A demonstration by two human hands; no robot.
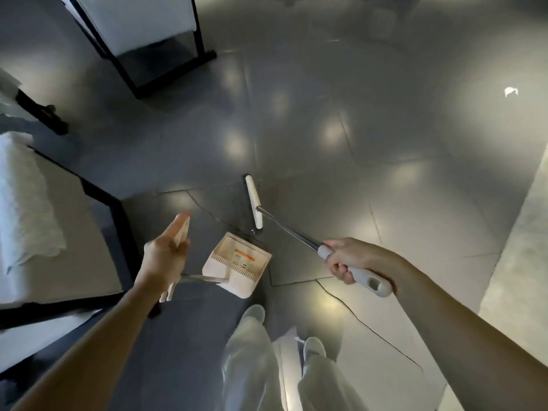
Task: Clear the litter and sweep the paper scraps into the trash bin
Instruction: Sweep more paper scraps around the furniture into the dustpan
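A small white paper scrap (510,91) is lying on the dark shiny floor (385,143), far out from me and over toward the floor's right side, all by itself. My right hand (350,262) is squeezing the grey grip of the broom (290,229), with my fingers wrapped right round it. The shiny pole is running from that hand forward and to the left, down to the broom head (253,201). The head is sitting low at the floor with its long side pointing away from me. So the scrap is lying well off to the right of the broom head and farther out, and my right hand is the nearer one to it. I think the head is going to need a swing out past the scrap before it can pull it back. My left hand (164,256) is holding the pale handle of the dustpan (237,264), with my pointer finger lying straight along it. The dustpan is sitting just in front of my shoes (255,313), well apart from the scrap. White chairs (142,25) with black legs are standing along the left. I am not seeing any trash bin.
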